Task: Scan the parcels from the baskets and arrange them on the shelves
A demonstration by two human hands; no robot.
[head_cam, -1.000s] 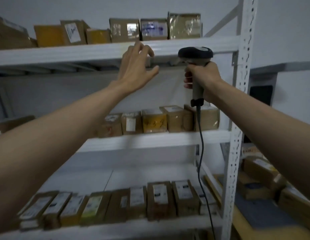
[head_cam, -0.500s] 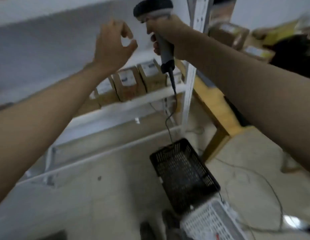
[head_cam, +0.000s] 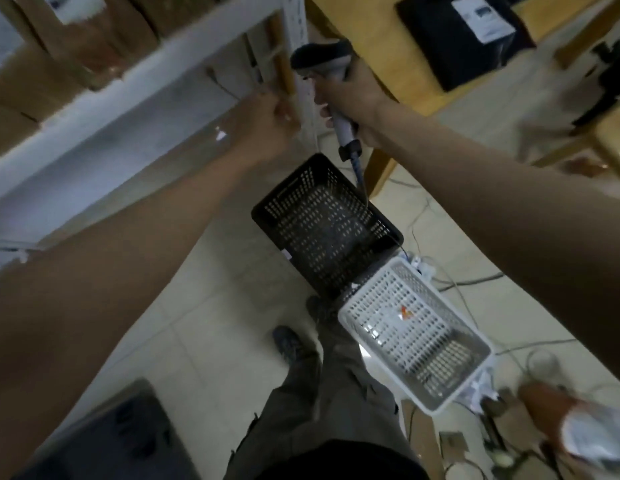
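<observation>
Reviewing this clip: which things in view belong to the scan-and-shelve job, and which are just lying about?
Job:
- scanner, gripped in right hand
- black basket, apparently empty
- white basket, one pale item inside
- shelf with brown parcels
- left hand, empty

Lying about:
- wooden table
- floor cables

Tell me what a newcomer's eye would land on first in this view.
First, the two baskets on the tiled floor: a black basket in the centre, which looks empty, and a white basket touching its near corner, with something pale lying inside. Next, the corded scanner gripped in the right hand above them, beside the left hand, which holds no parcel. Brown parcels line the white shelf at upper left.
</observation>
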